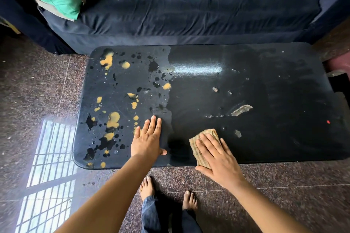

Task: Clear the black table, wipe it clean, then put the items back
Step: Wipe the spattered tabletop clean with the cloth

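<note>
Head view: left hand [148, 140] flat, empty, on black table [265, 81]; right hand [217, 157], fingers straight, atop tan cloth [193, 145]

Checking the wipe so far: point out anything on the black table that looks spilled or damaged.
Yellow and dark splatters cover the black table's left half. Pale scraps or chips dot its right half, beyond the cloth under the right hand.

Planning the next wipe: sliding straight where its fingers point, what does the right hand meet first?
The right hand, pressing the cloth, crosses bare black table, then probably the yellow splotch.
</note>
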Motion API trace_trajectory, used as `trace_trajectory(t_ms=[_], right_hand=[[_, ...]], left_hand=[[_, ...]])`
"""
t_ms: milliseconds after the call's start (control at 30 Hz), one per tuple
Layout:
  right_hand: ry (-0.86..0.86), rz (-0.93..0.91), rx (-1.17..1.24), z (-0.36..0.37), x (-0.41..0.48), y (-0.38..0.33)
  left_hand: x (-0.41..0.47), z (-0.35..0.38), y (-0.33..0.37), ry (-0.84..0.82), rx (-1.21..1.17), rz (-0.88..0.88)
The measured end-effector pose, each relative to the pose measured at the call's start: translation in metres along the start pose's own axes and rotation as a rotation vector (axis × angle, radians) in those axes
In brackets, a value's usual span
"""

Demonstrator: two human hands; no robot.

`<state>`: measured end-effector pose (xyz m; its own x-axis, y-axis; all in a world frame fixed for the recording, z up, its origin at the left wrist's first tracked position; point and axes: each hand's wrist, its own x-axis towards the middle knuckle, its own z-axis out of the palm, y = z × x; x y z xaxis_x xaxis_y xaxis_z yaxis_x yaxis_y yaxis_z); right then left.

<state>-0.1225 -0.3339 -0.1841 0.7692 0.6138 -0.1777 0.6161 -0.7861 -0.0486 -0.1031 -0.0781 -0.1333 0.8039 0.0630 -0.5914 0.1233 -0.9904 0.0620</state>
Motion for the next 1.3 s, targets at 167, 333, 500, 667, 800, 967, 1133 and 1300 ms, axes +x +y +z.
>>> trace_trajectory(t_ms=[167, 333, 500, 667, 800, 967, 1133, 1300], right_hand=[[0.003, 0.0, 0.0, 0.0, 0.012, -0.029], [0.011, -0.018, 0.076, -0.005, 0.032, -0.074], [0.053, -0.009, 0.201, -0.006, 0.044, -0.091], [0.091, -0.046, 0.234, -0.006, 0.054, -0.089], [0.105, -0.054, 0.233, -0.002, 0.058, -0.089], [0.156, 0.014, 0.233, -0.005, 0.075, -0.078], [0.135, 0.411, 0.332, -0.02, 0.094, -0.09], [0.07, -0.099, 0.225, -0.014, 0.077, -0.085]], left_hand=[[0.0, 0.003, -0.003, 0.009, 0.002, 0.002], [-0.002, 0.002, -0.003, 0.036, -0.026, 0.024], [0.004, -0.009, -0.013, -0.021, -0.103, 0.071], [-0.002, -0.013, -0.019, 0.145, -0.203, 0.049], [-0.009, -0.001, -0.017, 0.204, -0.188, 0.056], [-0.006, 0.0, -0.018, 0.253, -0.238, 0.032], [-0.006, 0.001, -0.02, 0.237, -0.222, 0.003], [-0.01, 0.002, -0.025, 0.273, -0.246, -0.034]])
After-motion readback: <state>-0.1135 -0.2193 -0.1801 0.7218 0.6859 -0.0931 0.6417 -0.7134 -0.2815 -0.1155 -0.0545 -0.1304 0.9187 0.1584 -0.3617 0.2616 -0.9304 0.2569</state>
